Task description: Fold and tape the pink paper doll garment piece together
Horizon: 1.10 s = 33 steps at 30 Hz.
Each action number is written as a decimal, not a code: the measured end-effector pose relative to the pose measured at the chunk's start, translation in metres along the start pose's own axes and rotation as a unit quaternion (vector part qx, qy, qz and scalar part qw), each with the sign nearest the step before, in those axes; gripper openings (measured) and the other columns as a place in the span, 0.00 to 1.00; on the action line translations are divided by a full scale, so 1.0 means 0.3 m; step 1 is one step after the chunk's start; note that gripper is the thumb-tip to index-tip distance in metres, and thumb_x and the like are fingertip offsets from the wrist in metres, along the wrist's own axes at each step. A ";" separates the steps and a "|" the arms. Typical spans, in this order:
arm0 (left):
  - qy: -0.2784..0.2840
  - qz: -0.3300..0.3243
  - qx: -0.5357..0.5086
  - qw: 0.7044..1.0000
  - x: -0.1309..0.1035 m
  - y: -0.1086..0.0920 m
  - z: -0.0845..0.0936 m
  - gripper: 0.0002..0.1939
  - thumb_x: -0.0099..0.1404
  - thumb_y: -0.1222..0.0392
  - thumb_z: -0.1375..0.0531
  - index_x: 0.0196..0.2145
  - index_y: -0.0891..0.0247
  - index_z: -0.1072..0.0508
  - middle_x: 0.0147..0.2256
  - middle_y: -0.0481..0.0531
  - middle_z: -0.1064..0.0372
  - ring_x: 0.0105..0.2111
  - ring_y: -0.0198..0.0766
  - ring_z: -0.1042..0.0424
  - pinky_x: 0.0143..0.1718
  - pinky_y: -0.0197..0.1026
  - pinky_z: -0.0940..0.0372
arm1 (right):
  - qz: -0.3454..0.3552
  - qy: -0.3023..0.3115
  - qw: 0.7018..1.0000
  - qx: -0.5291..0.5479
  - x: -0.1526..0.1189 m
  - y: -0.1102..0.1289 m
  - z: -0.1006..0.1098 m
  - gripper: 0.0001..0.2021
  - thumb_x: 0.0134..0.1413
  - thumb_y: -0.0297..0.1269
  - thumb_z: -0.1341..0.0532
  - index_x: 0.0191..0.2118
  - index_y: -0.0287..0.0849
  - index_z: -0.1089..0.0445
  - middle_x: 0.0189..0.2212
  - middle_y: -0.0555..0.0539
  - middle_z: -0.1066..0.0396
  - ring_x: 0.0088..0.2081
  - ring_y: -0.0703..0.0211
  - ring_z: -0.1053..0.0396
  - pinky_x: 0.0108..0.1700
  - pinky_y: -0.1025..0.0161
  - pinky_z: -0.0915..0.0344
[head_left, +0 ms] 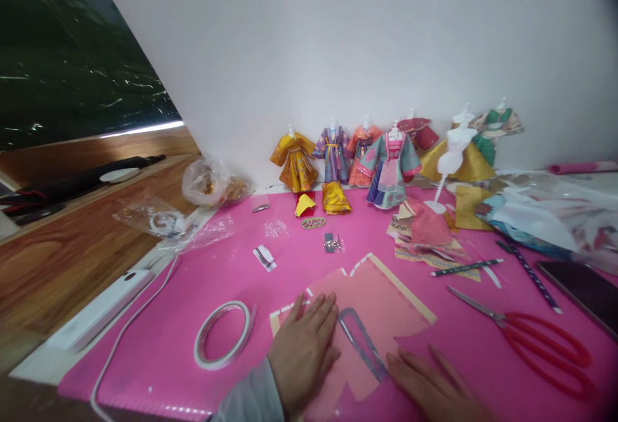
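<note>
the left hand (306, 351) lies flat, fingers nearly together and gripping nothing, on the pink paper (386, 300) on the worktop (168, 345); the right hand's (427, 383) fingers are slightly spread beside it.

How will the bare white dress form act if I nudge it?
The dress form will probably tip easily: its torso sits high on a thin stem above a small base. Its smooth, moulded look suggests stiff plastic, likely light for its height. The slim stem may be its fragile part.

No readable text or labels.
</note>
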<state>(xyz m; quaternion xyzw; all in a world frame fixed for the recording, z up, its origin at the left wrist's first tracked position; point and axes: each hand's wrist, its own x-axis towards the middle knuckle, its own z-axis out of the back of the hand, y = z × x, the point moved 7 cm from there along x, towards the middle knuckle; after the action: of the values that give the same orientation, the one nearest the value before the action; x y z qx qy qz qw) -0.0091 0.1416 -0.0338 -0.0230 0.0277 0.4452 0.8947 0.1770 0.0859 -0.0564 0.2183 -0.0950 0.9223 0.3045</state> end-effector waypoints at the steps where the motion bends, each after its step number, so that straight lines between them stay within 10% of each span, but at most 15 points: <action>1: -0.008 0.011 0.009 1.000 -0.007 -0.002 0.003 0.29 0.68 0.57 0.45 0.64 0.66 0.45 0.65 0.60 0.52 0.63 0.51 0.47 0.62 0.62 0.50 | -0.001 -0.002 1.000 0.001 0.010 0.000 0.005 0.25 0.62 0.36 0.47 0.65 0.47 0.46 0.50 0.51 0.25 0.49 0.58 0.26 0.53 0.62 0.33; 7: -0.107 0.080 0.072 0.988 -0.053 -0.033 0.038 0.25 0.69 0.49 0.49 0.58 0.65 0.34 0.60 0.60 0.39 0.58 0.51 0.36 0.55 0.58 0.37 | -0.039 -0.024 0.999 0.011 0.055 -0.014 0.048 0.26 0.60 0.39 0.46 0.64 0.46 0.43 0.48 0.48 0.24 0.49 0.53 0.27 0.53 0.57 0.34; 13: -0.194 -0.022 0.178 0.964 -0.151 -0.070 0.069 0.22 0.69 0.53 0.48 0.57 0.66 0.34 0.59 0.59 0.36 0.57 0.48 0.34 0.52 0.52 0.35 | -0.044 -0.039 0.997 0.040 0.052 -0.024 0.055 0.25 0.61 0.40 0.46 0.64 0.50 0.44 0.49 0.50 0.24 0.47 0.54 0.27 0.53 0.57 0.34; 24: -0.197 -0.084 0.246 0.945 -0.198 -0.081 -0.005 0.28 0.68 0.38 0.50 0.53 0.61 0.30 0.53 0.53 0.28 0.51 0.43 0.29 0.49 0.44 0.34 | -0.141 -0.068 0.988 0.003 0.082 -0.106 0.083 0.23 0.60 0.35 0.45 0.60 0.39 0.41 0.51 0.42 0.26 0.51 0.52 0.29 0.57 0.51 0.37; 33: -0.223 -0.102 0.263 0.933 -0.210 -0.101 -0.038 0.19 0.70 0.47 0.49 0.51 0.57 0.28 0.49 0.49 0.25 0.46 0.40 0.26 0.45 0.40 0.34 | -0.172 0.067 0.982 0.050 0.194 -0.243 -0.043 0.23 0.61 0.36 0.47 0.60 0.34 0.41 0.55 0.34 0.31 0.57 0.42 0.35 0.58 0.37 0.40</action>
<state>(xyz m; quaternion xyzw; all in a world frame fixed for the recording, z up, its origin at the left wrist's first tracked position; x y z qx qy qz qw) -0.0230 0.0725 -0.0403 0.3106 -0.0586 0.3224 0.8923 0.1746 0.1784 -0.0380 0.1843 0.0112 0.8722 0.4529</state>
